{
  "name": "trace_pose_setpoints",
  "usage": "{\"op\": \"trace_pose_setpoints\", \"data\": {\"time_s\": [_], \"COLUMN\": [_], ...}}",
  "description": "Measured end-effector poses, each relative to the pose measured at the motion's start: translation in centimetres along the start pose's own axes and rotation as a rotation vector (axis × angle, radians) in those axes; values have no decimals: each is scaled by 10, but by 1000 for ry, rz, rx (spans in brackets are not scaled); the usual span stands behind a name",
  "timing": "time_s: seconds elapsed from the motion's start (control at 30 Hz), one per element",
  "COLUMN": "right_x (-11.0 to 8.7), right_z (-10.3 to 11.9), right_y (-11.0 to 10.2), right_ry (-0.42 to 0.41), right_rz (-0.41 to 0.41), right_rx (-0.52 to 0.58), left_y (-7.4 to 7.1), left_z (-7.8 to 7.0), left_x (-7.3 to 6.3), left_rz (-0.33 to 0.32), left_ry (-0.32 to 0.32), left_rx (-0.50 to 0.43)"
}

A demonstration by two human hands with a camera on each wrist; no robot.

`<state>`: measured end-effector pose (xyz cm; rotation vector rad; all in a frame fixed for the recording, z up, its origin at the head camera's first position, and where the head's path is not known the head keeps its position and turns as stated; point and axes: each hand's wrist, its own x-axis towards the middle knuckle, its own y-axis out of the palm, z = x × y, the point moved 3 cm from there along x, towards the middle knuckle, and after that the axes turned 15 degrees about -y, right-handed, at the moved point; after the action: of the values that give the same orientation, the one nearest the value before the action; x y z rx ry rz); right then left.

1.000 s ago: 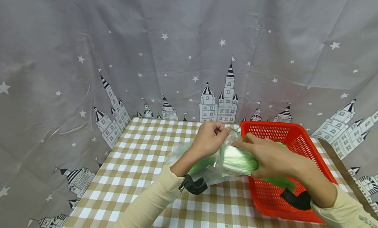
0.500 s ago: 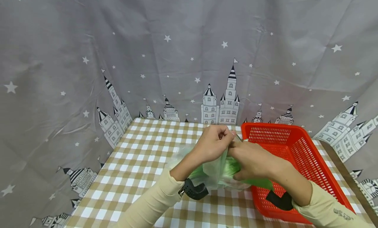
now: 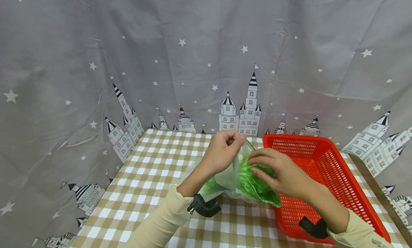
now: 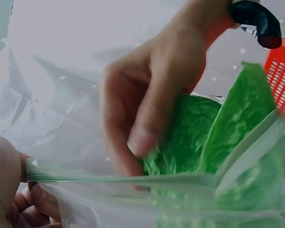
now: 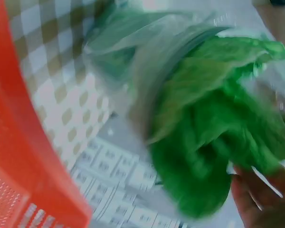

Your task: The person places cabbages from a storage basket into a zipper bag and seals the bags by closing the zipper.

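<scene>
Drawn back in the head view, the right hand (image 3: 284,173) hangs loose-fingered at the lettuce (image 3: 257,183) poking from the bag (image 3: 225,178); the left hand (image 3: 222,151) pinches the bag. Left wrist: lettuce rises out of it. Right wrist: lettuce juts near the basket (image 5: 33,128).

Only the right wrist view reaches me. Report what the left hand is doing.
Observer: The left hand pinches the plastic bag at the edge of its mouth.
Operator: Now place the red basket on the table for me.
Observer: In the head view, it stands on the right-hand part of the checked tablecloth.
Operator: Describe the right arm.
Observer: In the head view, the right forearm stretches over the basket, toward the leafy greens at the bag's mouth.
</scene>
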<state>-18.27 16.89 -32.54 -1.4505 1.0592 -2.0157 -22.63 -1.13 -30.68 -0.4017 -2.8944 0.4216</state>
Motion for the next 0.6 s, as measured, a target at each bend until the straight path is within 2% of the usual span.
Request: {"op": "trace_pose_setpoints", "data": {"time_s": [0.07, 0.13, 0.2, 0.3, 0.33, 0.4, 0.47, 0.6], "right_x": [-10, -22, -34, -48, -51, -54, -54, -53], "right_z": [-7, -16, -24, -34, -35, -36, -34, -28], "right_y": [-11, -16, -15, -3, 3, 13, 21, 27], "right_ry": [60, 200, 348, 513, 538, 545, 542, 548], "right_rz": [-128, -160, -98, 74, 116, 150, 154, 143], "right_rx": [-18, -24, 37, 227, 307, 459, 580, 744], "left_y": [-5, -10, -15, -19, -20, -20, -20, -20], "left_z": [0, -1, -1, 0, 0, 1, 1, 1], "left_x": [1, 2, 2, 2, 2, 2, 2, 0], "left_rz": [-27, -48, -63, -65, -66, -65, -59, -53], "left_ry": [-10, -25, -26, -19, -14, -16, -24, -37], "left_rx": [-43, -85, -127, -181, -196, -212, -221, -240]}}
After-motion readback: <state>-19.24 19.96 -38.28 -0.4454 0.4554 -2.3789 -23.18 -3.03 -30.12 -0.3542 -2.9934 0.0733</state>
